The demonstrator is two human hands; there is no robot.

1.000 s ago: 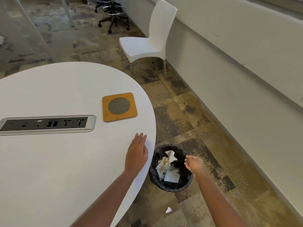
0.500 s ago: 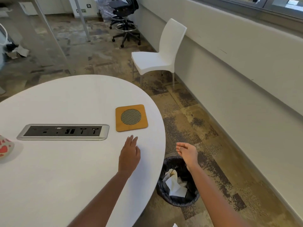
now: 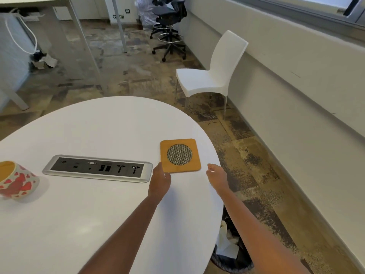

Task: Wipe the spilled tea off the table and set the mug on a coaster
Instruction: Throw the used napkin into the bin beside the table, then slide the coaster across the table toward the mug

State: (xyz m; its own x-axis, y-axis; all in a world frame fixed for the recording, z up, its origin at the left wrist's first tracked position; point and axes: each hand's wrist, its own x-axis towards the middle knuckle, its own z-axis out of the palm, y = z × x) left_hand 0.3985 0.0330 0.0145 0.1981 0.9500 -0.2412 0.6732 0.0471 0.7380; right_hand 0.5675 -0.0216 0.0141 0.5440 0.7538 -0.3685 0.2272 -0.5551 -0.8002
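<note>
Both hands (image 3: 159,181) now at coaster (image 3: 180,155) edge.

You're in an office: a white meeting table (image 3: 98,125) with an inset power-socket panel (image 3: 97,168), a swivel chair (image 3: 168,26) at twelve o'clock

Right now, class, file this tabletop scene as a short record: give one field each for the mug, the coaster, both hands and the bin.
mug: white mug with red hearts, upright at the table's left edge
coaster: square wooden coaster with round mesh centre, bare, near the right edge
left hand: left hand, fingertips at the coaster's near-left corner
right hand: right hand, open, empty, beside the coaster
bin: black waste bin holding crumpled tissue, on the floor
</note>
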